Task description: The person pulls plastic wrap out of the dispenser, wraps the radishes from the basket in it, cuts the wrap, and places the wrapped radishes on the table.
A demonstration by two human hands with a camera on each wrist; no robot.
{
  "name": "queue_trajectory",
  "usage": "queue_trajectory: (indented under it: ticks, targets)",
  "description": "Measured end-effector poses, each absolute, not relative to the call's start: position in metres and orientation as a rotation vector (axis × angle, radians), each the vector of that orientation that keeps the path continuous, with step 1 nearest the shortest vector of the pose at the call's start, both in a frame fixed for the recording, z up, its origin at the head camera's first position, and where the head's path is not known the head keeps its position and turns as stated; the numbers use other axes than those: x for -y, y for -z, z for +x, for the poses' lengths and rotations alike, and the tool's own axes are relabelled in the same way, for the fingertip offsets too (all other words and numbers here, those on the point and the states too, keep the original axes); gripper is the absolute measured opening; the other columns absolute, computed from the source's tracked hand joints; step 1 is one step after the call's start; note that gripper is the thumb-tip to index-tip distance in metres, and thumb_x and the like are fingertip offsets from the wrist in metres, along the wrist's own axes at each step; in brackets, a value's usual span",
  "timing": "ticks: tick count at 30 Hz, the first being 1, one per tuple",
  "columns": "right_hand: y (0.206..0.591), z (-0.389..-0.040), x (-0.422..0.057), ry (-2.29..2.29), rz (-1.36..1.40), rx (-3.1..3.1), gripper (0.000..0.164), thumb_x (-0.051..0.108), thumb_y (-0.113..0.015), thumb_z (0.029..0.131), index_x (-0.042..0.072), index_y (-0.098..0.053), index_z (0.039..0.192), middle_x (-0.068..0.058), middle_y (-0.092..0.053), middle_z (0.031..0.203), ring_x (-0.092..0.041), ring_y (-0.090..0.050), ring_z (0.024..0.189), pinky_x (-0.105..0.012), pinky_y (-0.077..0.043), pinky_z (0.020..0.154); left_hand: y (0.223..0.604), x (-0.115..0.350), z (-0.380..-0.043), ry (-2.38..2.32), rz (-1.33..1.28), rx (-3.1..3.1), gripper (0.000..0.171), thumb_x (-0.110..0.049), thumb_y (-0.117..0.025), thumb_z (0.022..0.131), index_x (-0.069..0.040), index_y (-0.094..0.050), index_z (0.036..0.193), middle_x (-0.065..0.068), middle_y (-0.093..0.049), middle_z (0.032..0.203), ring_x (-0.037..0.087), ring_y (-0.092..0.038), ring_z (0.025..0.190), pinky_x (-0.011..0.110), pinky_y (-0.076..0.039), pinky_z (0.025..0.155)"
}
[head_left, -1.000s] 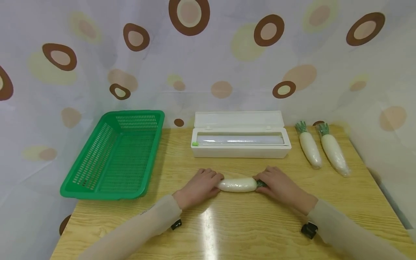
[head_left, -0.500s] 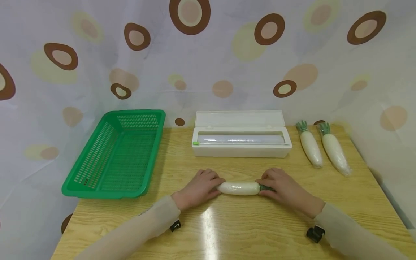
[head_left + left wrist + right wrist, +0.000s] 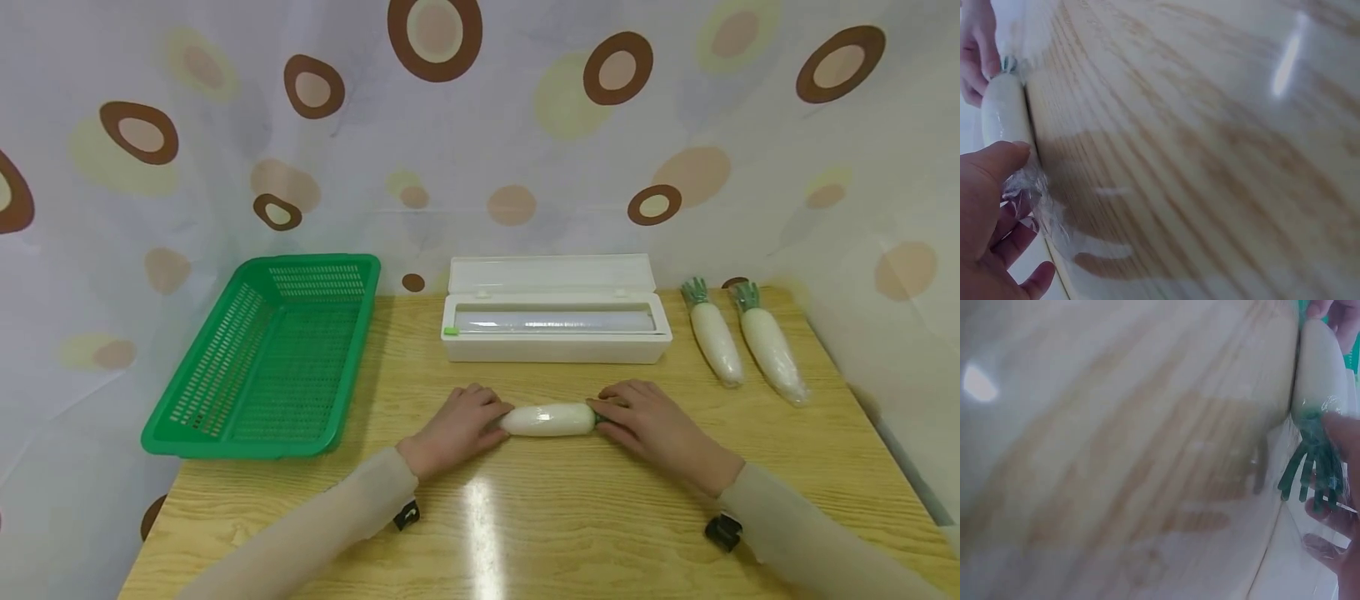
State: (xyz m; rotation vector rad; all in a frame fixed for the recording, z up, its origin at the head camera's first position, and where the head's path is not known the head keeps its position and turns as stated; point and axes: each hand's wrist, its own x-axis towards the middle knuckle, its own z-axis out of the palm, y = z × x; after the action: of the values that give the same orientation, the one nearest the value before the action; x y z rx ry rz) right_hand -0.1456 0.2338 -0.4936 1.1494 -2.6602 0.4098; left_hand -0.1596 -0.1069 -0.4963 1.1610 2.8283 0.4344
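Note:
A white radish in clear plastic film lies crosswise between my hands on the wooden table. My left hand pinches its leafless end, and in the left wrist view crinkled film bunches between thumb and fingers. At the other end my right hand holds the leafy top. The right wrist view shows the green leaf stalks under film, with my thumb at their base and my fingers behind them. In the head view most of the stalks are hidden by that hand.
Behind the radish stands a white cling film box, lid raised, a film roll inside. To the left is a green plastic basket. Two more film-wrapped radishes, one nearer the box and one farther right, lie at the back right.
The radish shifted slightly toward me, then back away from me, with both hands on its ends. My right hand sits a little farther right than a second ago, its fingers less bunched.

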Motion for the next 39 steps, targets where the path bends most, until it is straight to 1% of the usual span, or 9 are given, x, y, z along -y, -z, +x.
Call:
queue_trajectory:
  ticks: [5,11,16,21,25,30,35,37,39]
  targets:
    - [0.494,-0.147,-0.232,-0.39,1.137,2.69,0.05,0.033,-0.08,0.092,0.004,-0.071,0.132,-0.012,-0.068,0.119,-0.033,-0.062,0.113,-0.055,-0.048,0.098,0.495,0.106,-0.162,-0.41,1.171,-2.824,0.044,-0.033,-0.067,0.104,-0.009,-0.065,0.141,0.004,-0.065,0.122,0.021,-0.055,0.111,0.04,-0.045,0.093]
    - [0.494,-0.15,-0.227,-0.287,1.13,2.676,0.056,0.037,-0.081,0.09,0.002,-0.069,0.132,-0.011,-0.066,0.119,-0.033,-0.059,0.113,-0.055,-0.044,0.102,0.497,0.104,-0.165,-0.398,1.188,-2.84,0.043,-0.032,-0.068,0.103,-0.01,-0.065,0.14,0.005,-0.064,0.119,0.022,-0.055,0.109,0.038,-0.044,0.089]
    - [0.494,-0.15,-0.223,-0.273,1.155,2.649,0.055,0.035,-0.083,0.089,0.003,-0.065,0.13,-0.008,-0.066,0.113,-0.029,-0.059,0.111,-0.051,-0.043,0.103,0.496,0.102,-0.167,-0.403,1.207,-2.829,0.042,-0.029,-0.068,0.103,-0.009,-0.065,0.14,0.006,-0.065,0.117,0.021,-0.054,0.106,0.038,-0.044,0.086]
    - [0.497,-0.146,-0.222,-0.287,1.16,2.679,0.05,0.031,-0.084,0.089,0.004,-0.063,0.126,-0.005,-0.066,0.11,-0.026,-0.059,0.109,-0.049,-0.043,0.103,0.496,0.103,-0.165,-0.408,1.217,-2.831,0.042,-0.028,-0.069,0.102,-0.008,-0.066,0.139,0.005,-0.065,0.116,0.021,-0.054,0.105,0.037,-0.045,0.086]
    - [0.498,-0.146,-0.221,-0.261,1.166,2.676,0.047,0.026,-0.083,0.09,0.004,-0.062,0.126,-0.006,-0.067,0.111,-0.027,-0.06,0.108,-0.049,-0.045,0.102,0.498,0.104,-0.163,-0.413,1.217,-2.811,0.042,-0.028,-0.069,0.103,-0.009,-0.066,0.14,0.005,-0.066,0.117,0.021,-0.055,0.104,0.039,-0.046,0.087]
    - [0.498,-0.145,-0.223,-0.354,1.175,2.666,0.046,0.023,-0.086,0.086,0.005,-0.065,0.123,-0.004,-0.069,0.105,-0.025,-0.06,0.104,-0.049,-0.047,0.099,0.499,0.105,-0.161,-0.445,1.206,-2.783,0.043,-0.028,-0.069,0.103,-0.009,-0.063,0.141,0.006,-0.068,0.117,0.021,-0.057,0.103,0.039,-0.047,0.088]
    - [0.497,-0.144,-0.228,-0.504,1.121,2.721,0.045,0.024,-0.086,0.087,0.006,-0.068,0.124,-0.001,-0.069,0.105,-0.022,-0.059,0.101,-0.048,-0.047,0.096,0.498,0.105,-0.161,-0.542,1.138,-2.768,0.038,-0.031,-0.071,0.101,-0.014,-0.063,0.135,0.003,-0.07,0.115,0.019,-0.057,0.1,0.039,-0.047,0.089]
    - [0.497,-0.145,-0.229,-0.53,1.101,2.726,0.041,0.023,-0.085,0.087,0.007,-0.069,0.122,-0.001,-0.069,0.105,-0.021,-0.059,0.1,-0.048,-0.047,0.095,0.499,0.105,-0.162,-0.552,1.13,-2.785,0.033,-0.032,-0.071,0.101,-0.017,-0.065,0.13,0.001,-0.071,0.116,0.018,-0.058,0.102,0.038,-0.046,0.089]
    - [0.496,-0.147,-0.23,-0.522,1.105,2.704,0.038,0.024,-0.086,0.087,0.008,-0.07,0.118,0.0,-0.069,0.103,-0.022,-0.059,0.1,-0.048,-0.046,0.096,0.499,0.105,-0.162,-0.538,1.137,-2.809,0.032,-0.034,-0.071,0.101,-0.018,-0.067,0.129,0.0,-0.071,0.119,0.018,-0.058,0.105,0.039,-0.046,0.091]
